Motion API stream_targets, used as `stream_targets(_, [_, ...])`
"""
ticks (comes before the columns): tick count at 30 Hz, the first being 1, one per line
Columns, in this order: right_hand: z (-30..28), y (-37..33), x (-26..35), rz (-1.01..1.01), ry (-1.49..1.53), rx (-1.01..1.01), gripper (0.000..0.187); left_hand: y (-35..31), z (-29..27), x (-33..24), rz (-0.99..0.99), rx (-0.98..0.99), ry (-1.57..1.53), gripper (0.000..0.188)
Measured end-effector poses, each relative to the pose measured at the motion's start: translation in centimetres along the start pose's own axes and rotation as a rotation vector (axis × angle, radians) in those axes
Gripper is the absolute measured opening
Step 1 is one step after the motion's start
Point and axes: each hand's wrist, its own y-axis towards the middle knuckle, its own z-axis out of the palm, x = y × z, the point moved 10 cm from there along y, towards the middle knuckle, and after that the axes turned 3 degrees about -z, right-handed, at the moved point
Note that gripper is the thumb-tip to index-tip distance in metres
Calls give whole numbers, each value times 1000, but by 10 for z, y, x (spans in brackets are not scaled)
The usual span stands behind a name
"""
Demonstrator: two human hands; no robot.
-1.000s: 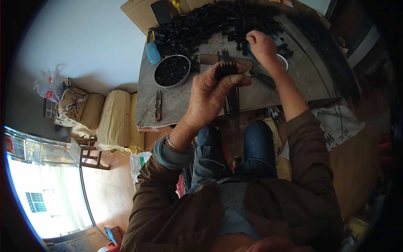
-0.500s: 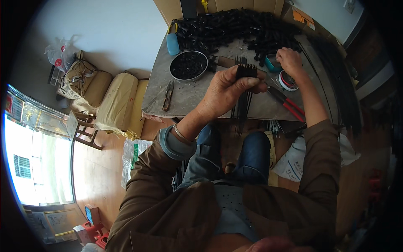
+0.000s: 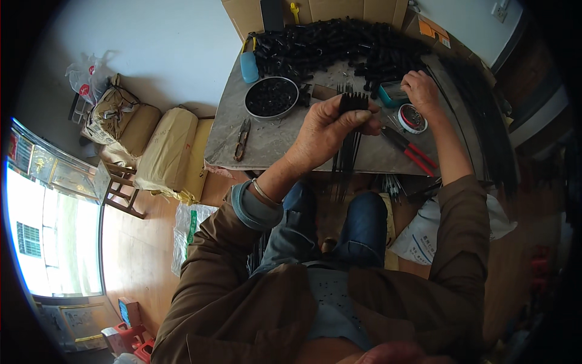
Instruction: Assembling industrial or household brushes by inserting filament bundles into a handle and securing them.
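My left hand (image 3: 330, 127) is closed round a bunch of thin black rods (image 3: 347, 155). Their blocky black top ends (image 3: 353, 102) stand in a comb-like row above my thumb, and the long thin parts hang below the fist past the table edge. My right hand (image 3: 421, 92) is over the right rim of a small teal box (image 3: 393, 95), its fingers curled together. Whatever is between those fingertips is hidden. A round white tin with a red rim (image 3: 413, 118) sits just below that hand, with small pieces inside. Red-handled pliers (image 3: 415, 155) lie between both hands.
A large heap of black tubular pieces (image 3: 327, 45) covers the table's back. On the left stand a metal bowl of small black parts (image 3: 271, 98), snips (image 3: 242, 139) and a light-blue object (image 3: 249, 67). Long black strands (image 3: 485, 121) lie along the right edge. Wrapped bundles (image 3: 167, 148) stand leftward.
The whole view has shifted slightly. My right hand has moved a little to the right relative to the teal box. My left hand keeps its hold on the black rods.
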Motion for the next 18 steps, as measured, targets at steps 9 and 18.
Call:
stream_targets(9, [-150,-11,123,-63,786,-240,8,0,-4,2,3,-36,-15,21])
stream_targets(18, [-171,-37,158,-167,779,-229,19,0,-4,0,29,-32,-29,20])
